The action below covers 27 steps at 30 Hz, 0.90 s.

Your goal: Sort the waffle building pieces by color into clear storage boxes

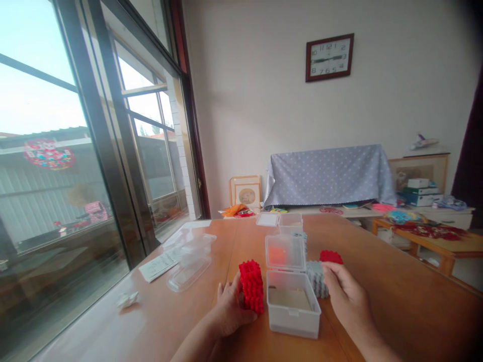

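Note:
My left hand (232, 309) is wrapped round a red stack of knobbly plastic pieces (252, 287), standing on end left of an open clear plastic box (292, 322). The box's hinged lid (286, 252) is tipped back, and something tan and flat lies inside. Right of the box is a grey stack of the same knobbly sort (317, 277), its right side gripped by the curled fingers of my right hand (347, 291). Another red knobbly stack (331, 257) shows just behind that hand, partly covered by it. More grey pieces sit partly hidden behind the lid.
Clear plastic lids (188, 271) and a printed sheet (160, 264) lie on the wooden table (396, 286) at left, with a crumpled white tissue (127, 300) nearer me. A second open clear box (290, 221) stands at the far end. Windows line the left side.

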Available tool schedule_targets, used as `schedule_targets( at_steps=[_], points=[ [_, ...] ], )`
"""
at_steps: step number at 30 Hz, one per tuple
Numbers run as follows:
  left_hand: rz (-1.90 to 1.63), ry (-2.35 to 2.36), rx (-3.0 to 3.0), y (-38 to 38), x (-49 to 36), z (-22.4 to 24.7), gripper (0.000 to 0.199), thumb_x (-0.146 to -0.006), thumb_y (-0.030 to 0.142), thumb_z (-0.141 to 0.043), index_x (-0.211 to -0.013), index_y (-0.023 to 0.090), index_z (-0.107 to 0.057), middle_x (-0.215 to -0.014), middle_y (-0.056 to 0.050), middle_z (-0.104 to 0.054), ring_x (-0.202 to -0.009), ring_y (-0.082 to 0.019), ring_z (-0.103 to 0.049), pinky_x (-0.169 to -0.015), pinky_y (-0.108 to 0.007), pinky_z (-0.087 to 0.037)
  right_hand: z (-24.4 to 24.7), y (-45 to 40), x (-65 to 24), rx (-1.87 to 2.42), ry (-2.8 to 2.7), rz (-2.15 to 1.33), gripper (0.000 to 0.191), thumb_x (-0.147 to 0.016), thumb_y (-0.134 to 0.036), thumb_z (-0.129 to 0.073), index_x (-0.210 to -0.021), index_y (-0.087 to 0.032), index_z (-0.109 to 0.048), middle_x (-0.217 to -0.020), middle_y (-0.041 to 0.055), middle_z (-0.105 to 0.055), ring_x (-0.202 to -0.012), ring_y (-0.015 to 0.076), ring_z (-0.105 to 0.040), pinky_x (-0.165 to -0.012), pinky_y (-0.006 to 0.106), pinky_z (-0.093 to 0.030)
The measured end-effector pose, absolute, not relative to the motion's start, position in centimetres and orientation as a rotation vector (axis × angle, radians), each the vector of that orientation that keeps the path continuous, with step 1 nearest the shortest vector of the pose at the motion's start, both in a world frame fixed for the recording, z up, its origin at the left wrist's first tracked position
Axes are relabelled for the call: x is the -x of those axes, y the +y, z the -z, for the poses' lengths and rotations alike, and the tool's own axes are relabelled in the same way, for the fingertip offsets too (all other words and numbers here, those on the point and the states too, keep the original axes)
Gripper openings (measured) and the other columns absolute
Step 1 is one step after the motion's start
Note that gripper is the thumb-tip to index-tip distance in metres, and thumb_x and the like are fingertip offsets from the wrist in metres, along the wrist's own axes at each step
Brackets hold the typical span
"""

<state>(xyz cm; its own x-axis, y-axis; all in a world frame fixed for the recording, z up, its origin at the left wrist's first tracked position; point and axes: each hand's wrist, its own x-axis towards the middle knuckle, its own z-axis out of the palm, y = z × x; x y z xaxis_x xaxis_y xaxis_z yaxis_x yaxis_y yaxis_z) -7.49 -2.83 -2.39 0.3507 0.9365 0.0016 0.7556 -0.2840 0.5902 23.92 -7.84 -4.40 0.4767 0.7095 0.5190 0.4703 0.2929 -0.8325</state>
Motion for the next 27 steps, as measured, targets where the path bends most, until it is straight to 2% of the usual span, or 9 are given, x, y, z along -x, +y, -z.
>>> schedule_targets(
  at_steps=[3,8,14,20,27],
  points=[
    [-0.484,1.471,-2.107,-3.6,7.3,2.2,0.095,-0.057,0.036,-0.081,-0.143,0.036,-0.040,-0.135,-0.004,-0.060,-0.135,-0.037,-0.040,-0.122,-0.055,0.001,4.6,-7.7,-23.9,1.336,-1.171,-0.220,0.037,-0.094,-0.053,-0.051,-0.107,-0.022,-0.066,-0.096,0.0048,-0.073,-0.084,0.0205,-0.067,-0.080,0.028,-0.051],
    [-0.492,1.479,-2.112,-4.3,7.1,2.2,0.091,-0.057,0.033,-0.080,-0.139,0.034,-0.043,-0.133,-0.005,-0.062,-0.131,-0.036,-0.044,-0.121,-0.055,-0.005,4.6,-7.6,-23.9,1.354,-1.192,-0.223,0.040,-0.094,-0.057,-0.049,-0.103,-0.022,-0.067,-0.095,0.0058,-0.074,-0.084,0.0218,-0.068,-0.077,0.030,-0.052],
    [-0.527,1.497,-2.097,-4.7,7.1,2.5,0.088,-0.057,0.036,-0.079,-0.137,0.038,-0.042,-0.131,-0.002,-0.063,-0.132,-0.036,-0.045,-0.122,-0.053,-0.002,4.8,-9.2,-23.2,1.402,-1.237,-0.382,0.048,-0.089,-0.065,-0.052,-0.100,-0.022,-0.069,-0.088,0.0063,-0.078,-0.081,0.0243,-0.073,-0.071,0.031,-0.056],
    [-0.535,1.467,-2.133,-5.1,7.4,2.9,0.087,-0.057,0.039,-0.080,-0.135,0.040,-0.043,-0.129,-0.001,-0.064,-0.128,-0.036,-0.047,-0.121,-0.055,-0.007,6.3,-11.2,-22.0,1.400,-1.282,-0.632,0.053,-0.087,-0.064,-0.059,-0.116,-0.022,-0.069,-0.104,0.0098,-0.080,-0.103,0.0294,-0.074,-0.086,0.035,-0.057],
    [-0.513,1.530,-2.119,-5.9,7.3,2.9,0.084,-0.057,0.042,-0.079,-0.134,0.039,-0.046,-0.125,-0.003,-0.065,-0.128,-0.037,-0.047,-0.122,-0.053,-0.006,6.9,-10.7,-22.1,1.329,-1.323,-0.710,0.059,-0.090,-0.062,-0.055,-0.127,-0.018,-0.067,-0.116,0.0115,-0.077,-0.118,0.0322,-0.068,-0.092,0.037,-0.056]
  ],
)
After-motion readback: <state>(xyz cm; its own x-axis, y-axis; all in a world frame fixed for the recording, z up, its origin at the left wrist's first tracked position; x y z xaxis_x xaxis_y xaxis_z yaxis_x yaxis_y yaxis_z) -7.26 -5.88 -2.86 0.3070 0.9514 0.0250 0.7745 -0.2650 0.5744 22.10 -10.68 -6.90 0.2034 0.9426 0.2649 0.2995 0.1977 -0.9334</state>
